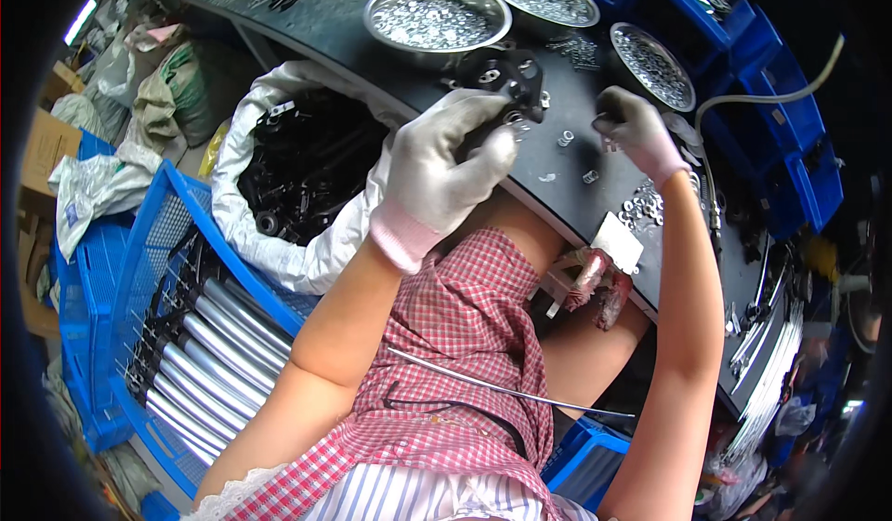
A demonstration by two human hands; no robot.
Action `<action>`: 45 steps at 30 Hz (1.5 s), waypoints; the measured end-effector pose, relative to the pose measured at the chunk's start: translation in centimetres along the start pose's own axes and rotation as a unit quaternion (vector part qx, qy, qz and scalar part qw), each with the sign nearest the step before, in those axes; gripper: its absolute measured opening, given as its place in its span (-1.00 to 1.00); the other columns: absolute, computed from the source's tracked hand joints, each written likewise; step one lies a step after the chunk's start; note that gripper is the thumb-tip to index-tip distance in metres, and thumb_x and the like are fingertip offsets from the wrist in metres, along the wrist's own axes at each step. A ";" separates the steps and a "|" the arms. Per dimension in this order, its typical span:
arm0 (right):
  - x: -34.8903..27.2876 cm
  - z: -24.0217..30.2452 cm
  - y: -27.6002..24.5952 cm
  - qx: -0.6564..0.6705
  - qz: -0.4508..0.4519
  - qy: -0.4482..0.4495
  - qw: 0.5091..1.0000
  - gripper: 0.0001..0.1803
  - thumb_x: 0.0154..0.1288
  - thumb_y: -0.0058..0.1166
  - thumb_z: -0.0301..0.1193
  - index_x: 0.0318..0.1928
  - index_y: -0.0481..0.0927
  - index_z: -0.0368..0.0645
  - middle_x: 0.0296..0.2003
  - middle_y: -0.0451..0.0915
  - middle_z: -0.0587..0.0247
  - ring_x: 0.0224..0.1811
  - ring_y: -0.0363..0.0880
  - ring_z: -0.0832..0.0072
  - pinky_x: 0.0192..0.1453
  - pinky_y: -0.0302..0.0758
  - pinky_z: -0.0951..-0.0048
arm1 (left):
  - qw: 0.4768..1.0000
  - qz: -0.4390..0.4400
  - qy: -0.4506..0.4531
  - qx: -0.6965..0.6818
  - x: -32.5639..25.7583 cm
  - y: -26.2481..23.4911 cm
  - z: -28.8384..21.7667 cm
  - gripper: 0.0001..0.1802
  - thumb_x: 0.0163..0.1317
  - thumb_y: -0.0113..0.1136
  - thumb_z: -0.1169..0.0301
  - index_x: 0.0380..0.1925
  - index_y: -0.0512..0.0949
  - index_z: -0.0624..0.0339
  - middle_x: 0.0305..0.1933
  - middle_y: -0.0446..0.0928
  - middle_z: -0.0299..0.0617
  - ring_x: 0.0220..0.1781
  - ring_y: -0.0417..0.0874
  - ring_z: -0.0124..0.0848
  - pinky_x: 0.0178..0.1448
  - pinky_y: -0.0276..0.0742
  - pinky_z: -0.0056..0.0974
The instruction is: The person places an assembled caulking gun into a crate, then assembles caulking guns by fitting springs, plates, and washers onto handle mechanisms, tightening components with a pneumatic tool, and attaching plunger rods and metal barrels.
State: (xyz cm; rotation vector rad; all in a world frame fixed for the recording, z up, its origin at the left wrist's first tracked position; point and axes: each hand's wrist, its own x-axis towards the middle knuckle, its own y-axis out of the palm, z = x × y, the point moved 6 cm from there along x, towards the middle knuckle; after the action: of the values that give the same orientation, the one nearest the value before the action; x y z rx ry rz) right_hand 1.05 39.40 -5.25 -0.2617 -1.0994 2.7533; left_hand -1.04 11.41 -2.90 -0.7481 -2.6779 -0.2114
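Note:
My left hand [446,163], in a white glove with a pink cuff, is closed on a black part with holes [506,77] at the table's front edge. A small coil spring [518,123] shows at its thumb and fingertips. My right hand [637,136], gloved too, hovers over the table to the right with its fingers curled together. Whatever sits in those fingers is too small and blurred to name. Between the hands, two loose springs [566,138] lie on the dark table [548,182].
Steel bowls of small metal parts [438,49] stand at the back, beside blue bins [818,182]. Washers [641,207] lie near a white metal plate [616,242] on the front edge. A white sack of black parts [243,177] and a blue crate of silver tubes [163,210] stand left.

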 end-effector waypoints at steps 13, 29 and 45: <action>-15.9 12.6 9.7 0.542 -0.213 -0.102 0.806 -0.80 0.21 0.16 -0.66 -0.33 0.40 -0.19 -0.37 0.56 0.27 -0.31 0.57 0.59 -0.19 0.52 0.61 | 0.988 -0.004 -0.022 -0.150 -2.4 2.9 -2.7 -0.77 0.25 0.08 0.55 -0.10 0.56 0.35 -0.29 0.61 -0.30 -0.49 0.49 -0.76 -0.48 0.41 -0.59; -16.3 13.2 9.9 0.682 -0.038 -0.124 0.720 -0.78 0.24 0.15 -0.59 -0.37 0.34 -0.10 -0.48 0.39 0.43 -0.48 0.35 0.69 -0.37 0.34 0.67 | 0.991 -0.004 0.130 0.023 -4.0 3.2 -4.9 -0.80 0.24 0.09 0.60 -0.14 0.58 0.35 -0.29 0.63 -0.25 -0.26 0.58 -0.65 -0.16 0.51 -0.51; -13.7 12.2 7.3 0.237 0.186 -0.065 0.951 -0.82 0.21 0.19 -0.49 -0.19 0.54 -0.27 -0.35 0.55 0.35 -0.24 0.48 0.71 -0.15 0.45 0.62 | 0.973 0.194 0.004 0.123 -7.9 0.1 -2.3 -0.28 0.28 0.17 0.01 0.19 0.27 0.40 0.02 0.38 -0.12 -0.16 0.50 -0.47 -0.07 0.46 -0.41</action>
State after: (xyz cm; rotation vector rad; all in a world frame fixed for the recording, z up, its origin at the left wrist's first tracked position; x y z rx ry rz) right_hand 10.99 23.12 -0.27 -0.2410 -0.4051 3.3000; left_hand 6.04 7.25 -3.72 -1.1579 -2.4239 0.2114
